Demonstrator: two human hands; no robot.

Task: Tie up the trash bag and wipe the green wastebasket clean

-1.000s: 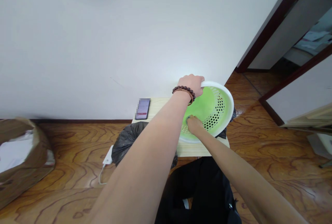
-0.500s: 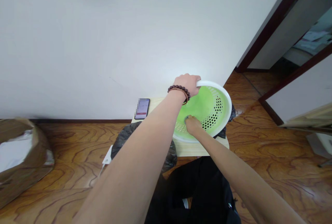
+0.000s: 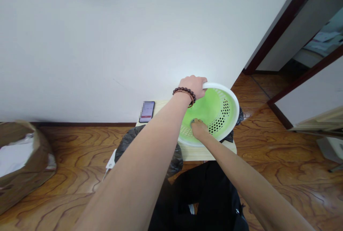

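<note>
A round green colander with a white rim [image 3: 232, 99] is tilted up on a small wooden table [image 3: 199, 152]. My left hand [image 3: 193, 84], with a dark bead bracelet on the wrist, grips the colander's far rim and holds it tilted. My right hand [image 3: 198, 128] is inside the colander with fingers bunched against the green wall; a small dark thing shows at its fingertips, too small to name.
A phone [image 3: 147, 111] lies on the table's left end by the white wall. A black bag [image 3: 128, 143] sits left of the table, with a white charger [image 3: 110, 163] on the wooden floor. A brown paper bag [image 3: 18, 163] stands far left. A doorway [image 3: 308, 45] opens at right.
The colander and both hands have shifted slightly left and up since a second ago. My right hand stays pressed inside the colander.
</note>
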